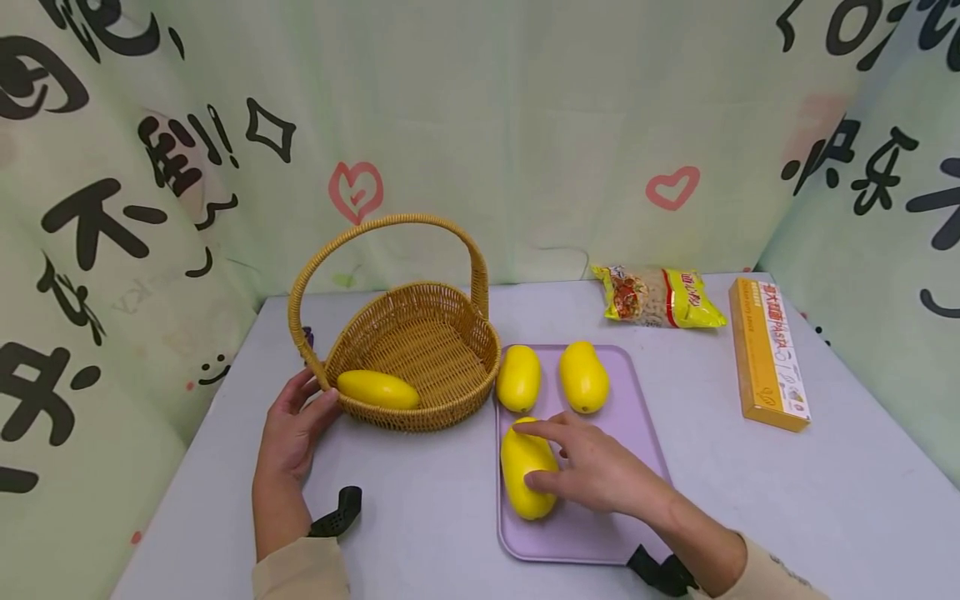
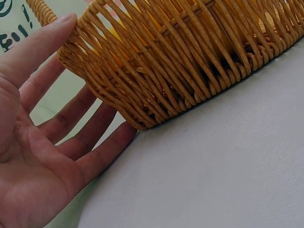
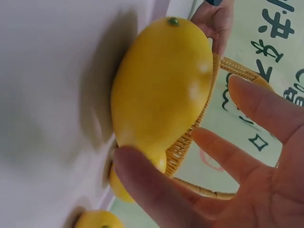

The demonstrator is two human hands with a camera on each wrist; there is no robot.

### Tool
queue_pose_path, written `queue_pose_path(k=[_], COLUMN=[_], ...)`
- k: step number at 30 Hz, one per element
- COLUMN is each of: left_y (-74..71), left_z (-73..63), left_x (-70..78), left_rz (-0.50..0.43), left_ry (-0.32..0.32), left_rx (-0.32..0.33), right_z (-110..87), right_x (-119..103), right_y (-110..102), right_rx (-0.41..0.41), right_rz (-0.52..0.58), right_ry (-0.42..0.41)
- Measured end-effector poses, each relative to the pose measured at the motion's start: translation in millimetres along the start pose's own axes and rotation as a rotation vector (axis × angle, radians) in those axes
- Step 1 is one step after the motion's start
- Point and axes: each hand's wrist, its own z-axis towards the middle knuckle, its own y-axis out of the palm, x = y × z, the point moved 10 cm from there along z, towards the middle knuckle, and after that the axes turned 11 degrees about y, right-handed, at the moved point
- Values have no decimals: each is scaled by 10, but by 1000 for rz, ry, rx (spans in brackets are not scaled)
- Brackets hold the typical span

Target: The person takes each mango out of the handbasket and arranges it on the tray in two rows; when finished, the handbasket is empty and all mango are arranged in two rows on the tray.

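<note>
A yellow mango (image 1: pixel 522 471) lies at the near left of the purple tray (image 1: pixel 632 400). My right hand (image 1: pixel 596 467) is over it, thumb and forefinger spread; the right wrist view shows the fingers apart around one end of the mango (image 3: pixel 161 85), without a grip. Two more mangoes, one on the left (image 1: pixel 518 379) and one on the right (image 1: pixel 584 377), lie farther back on the tray. My left hand (image 1: pixel 294 433) holds the left end of the wicker basket (image 1: pixel 442 354), thumb at the rim, fingers along the outside. Inside the basket rests another mango (image 1: pixel 378 389).
Behind the tray lies a yellow snack packet (image 1: pixel 660 297). An orange and white box (image 1: pixel 768 354) stands to the right of it. The basket's tall handle (image 1: pixel 408 219) arches above the table. A printed curtain (image 1: pixel 525 133) encloses the back and sides.
</note>
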Motion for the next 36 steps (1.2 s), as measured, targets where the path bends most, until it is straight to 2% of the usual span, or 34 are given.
queue_pose_path(k=[8,13,24,27,32,36], left_y=[1,-2,24,26,20,16], left_z=[-3,-5,0,-5,-3,0], left_x=[1,-2,-6,-12,4,9], left_rz=[3,2,-3,-2,2,-6], left_ry=[3,-1,1,-6,0,4], left_rx=[-3,-7,-22,-20,-21,-23], right_z=[-17,-10,88,139,221,295], right_x=[-166,-307,-564,-658,-846,-958], right_y=[-196,-297,-438,-463,-496,-503], right_rx=[39,40,23,3,-76,-128], right_rz=[-77,-79,-57,-45,3,14], right_ry=[-48,-126,-235,-273,-344,-353])
